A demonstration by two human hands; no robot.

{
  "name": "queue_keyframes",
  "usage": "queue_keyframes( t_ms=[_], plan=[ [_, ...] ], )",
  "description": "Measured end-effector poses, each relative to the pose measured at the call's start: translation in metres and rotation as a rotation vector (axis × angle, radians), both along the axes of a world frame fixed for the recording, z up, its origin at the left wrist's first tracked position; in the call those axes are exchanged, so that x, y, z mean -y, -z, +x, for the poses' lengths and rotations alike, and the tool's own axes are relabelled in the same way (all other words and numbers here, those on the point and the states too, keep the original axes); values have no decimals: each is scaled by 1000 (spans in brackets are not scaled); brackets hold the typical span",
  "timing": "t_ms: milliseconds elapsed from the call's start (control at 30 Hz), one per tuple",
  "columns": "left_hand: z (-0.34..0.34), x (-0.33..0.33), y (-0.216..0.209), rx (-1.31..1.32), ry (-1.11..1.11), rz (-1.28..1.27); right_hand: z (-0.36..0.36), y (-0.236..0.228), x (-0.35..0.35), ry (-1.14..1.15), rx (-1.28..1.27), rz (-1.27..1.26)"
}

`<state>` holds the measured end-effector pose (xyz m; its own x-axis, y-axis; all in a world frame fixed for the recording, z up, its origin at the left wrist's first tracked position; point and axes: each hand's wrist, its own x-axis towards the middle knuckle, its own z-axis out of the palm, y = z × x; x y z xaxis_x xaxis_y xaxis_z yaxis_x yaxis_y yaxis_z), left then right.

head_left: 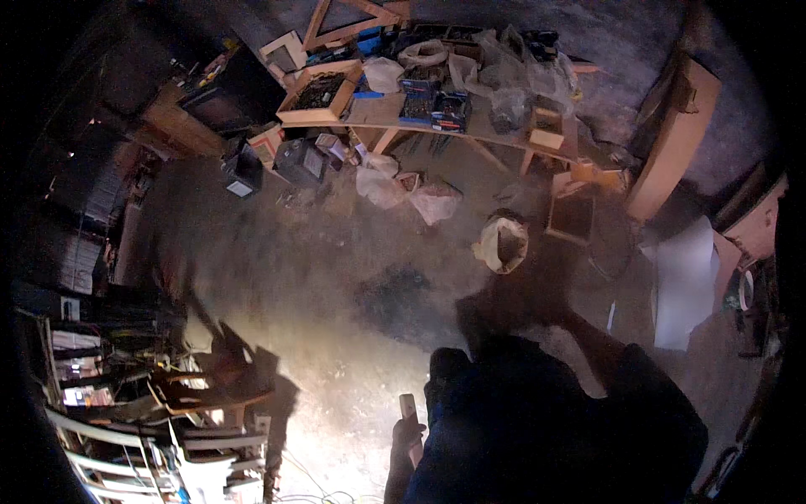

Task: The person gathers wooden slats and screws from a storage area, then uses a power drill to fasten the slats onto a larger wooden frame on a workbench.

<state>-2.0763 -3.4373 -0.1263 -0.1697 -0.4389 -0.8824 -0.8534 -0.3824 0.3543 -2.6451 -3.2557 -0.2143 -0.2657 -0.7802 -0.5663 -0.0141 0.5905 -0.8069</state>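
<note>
At the lower middle, my left hand [407, 434] is closed around a slim, pale, flat thing [409, 406]. Its upper end sticks out above the fingers, and its kind is not clear. Dark blue clothing [554, 420] fills the lower right. My right arm [592, 336] looks bent forward from there into deep shadow. The fingers of that hand cannot be made out. Beyond the shadow, a pale bag [504, 245] with a rolled-open mouth stands on the floor. Next to it lies a shallow open box [571, 217].
A cluttered workbench [495, 128] runs across the back, holding a wooden tray [319, 92], blue boxes [432, 107] and plastic bags. Bags [382, 186] and a black container [300, 161] sit before it. Stacked chairs [159, 454] crowd the lower left. A white sheet [684, 281] leans right.
</note>
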Motion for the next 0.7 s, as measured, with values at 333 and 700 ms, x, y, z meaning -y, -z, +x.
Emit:
queue_keyframes(
  t_ms=[333,700],
  plan=[
    [-82,260,73,-145,285,-49,-78,10,246,230,153,-343],
    [-232,506,-13,-54,-11,38,-170,-108,412,565,158,-186]
  ],
)
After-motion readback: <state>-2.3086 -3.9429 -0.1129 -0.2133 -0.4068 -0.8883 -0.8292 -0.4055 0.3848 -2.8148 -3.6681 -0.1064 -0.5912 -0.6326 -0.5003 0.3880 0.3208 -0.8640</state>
